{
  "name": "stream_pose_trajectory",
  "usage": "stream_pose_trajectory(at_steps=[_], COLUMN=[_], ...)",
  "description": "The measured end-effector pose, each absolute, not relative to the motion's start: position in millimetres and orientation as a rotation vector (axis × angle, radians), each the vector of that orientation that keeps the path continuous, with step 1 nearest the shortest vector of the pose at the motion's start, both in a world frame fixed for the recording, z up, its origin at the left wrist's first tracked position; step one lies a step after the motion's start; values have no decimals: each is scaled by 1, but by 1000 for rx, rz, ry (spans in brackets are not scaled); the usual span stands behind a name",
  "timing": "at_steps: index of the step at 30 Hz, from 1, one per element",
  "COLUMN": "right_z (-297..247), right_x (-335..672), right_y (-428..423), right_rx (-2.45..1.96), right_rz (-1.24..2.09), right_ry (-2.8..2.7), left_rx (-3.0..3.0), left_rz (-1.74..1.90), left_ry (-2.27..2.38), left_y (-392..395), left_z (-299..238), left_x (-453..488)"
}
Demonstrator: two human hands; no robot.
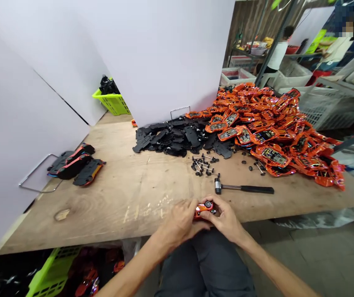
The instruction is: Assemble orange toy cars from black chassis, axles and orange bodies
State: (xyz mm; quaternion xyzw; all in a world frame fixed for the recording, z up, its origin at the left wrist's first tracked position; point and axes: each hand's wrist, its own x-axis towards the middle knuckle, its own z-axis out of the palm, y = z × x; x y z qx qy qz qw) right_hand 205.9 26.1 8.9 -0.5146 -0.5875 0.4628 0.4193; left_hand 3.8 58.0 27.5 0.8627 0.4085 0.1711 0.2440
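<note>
Both hands hold one small orange toy car (pixel 199 209) at the table's front edge, above my lap. My left hand (pixel 181 216) wraps round one end, closed. At the other end, my right hand (pixel 224 216) grips it with thumb and fingers, close to a dark wheel (pixel 208 204). Fingers cover much of the car. Just beyond lies a hammer (pixel 241 189) with a black handle, its head to the left. Behind it are several wheel axles (pixel 204 165) with black wheels.
Black toy car bases (pixel 173 136) lie heaped at the back. Orange car shells (pixel 266 123) form a large pile at the right. Several cars (pixel 88 171) stand at the left by a wire bracket (pixel 37 175). A green crate (pixel 51 270) sits below the table. People are in the background.
</note>
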Motion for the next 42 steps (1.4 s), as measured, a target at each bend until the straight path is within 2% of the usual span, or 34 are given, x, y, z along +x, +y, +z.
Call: stream_pose_trajectory(at_steps=[4, 8, 10, 16, 20, 27, 32, 36, 39, 42], right_z=[2, 2, 6, 8, 2, 24, 18, 4, 6, 25], right_x=[205, 196, 195, 197, 192, 220, 220, 217, 218, 216], right_y=[18, 10, 8, 8, 12, 25, 30, 28, 28, 31], right_rx=[-1408, -1464, -1428, -1250, -1257, -1162, -1292, -1310, -1263, -1320], right_rz=[1037, 767, 738, 842, 705, 717, 893, 831, 837, 979], right_ry=[-1403, -1327, -1338, -1300, -1383, -1915, -1755, -1617, -1627, -1671], left_rx=[2553, 2498, 2384, 1421, 962, 1428, 1417, 1584, 1778, 2013], left_rz=[491, 577, 665, 1086, 1146, 963, 961, 977, 863, 670], left_ry=[1193, 1211, 1211, 1181, 940, 1160, 1215, 1171, 1094, 1007], left_y=[55, 49, 48, 42, 39, 40, 35, 37, 45, 50], left_z=[20, 18, 24, 40, 36, 33, 16, 10, 23, 47], left_x=[22, 21, 16, 25, 33, 12, 21, 17, 7, 3])
